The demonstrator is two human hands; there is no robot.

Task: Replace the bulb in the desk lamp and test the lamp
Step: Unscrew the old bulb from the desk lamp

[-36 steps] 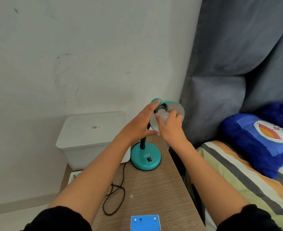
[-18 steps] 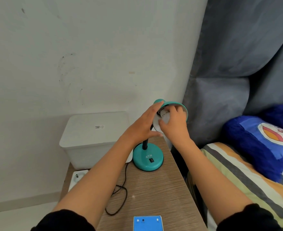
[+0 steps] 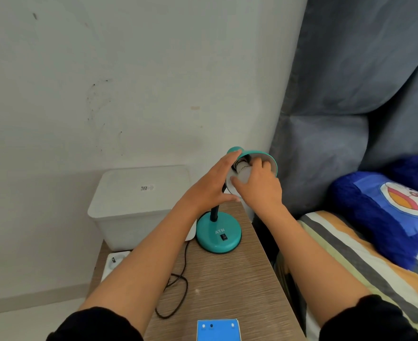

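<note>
A teal desk lamp stands on a wooden table, its round base (image 3: 218,236) near the table's far right corner. Its shade (image 3: 264,157) is tilted to face me. My left hand (image 3: 209,187) grips the shade from the left side, fingers over the back of it. A white bulb (image 3: 242,174) sits in the socket inside the shade, its metal neck showing. My right hand (image 3: 260,185) is closed around the bulb from the right, thumb across its front.
A white lidded plastic box (image 3: 139,203) stands behind the lamp on the left. A black cord (image 3: 176,286) loops across the table (image 3: 240,286) toward a white power strip (image 3: 115,263). A blue box (image 3: 217,329) lies at the near edge. A bed with a blue pillow (image 3: 385,205) is on the right.
My right hand has turned on the bulb, with fingers reaching deeper into the shade and more of the bulb's neck showing. My view has shifted slightly.
</note>
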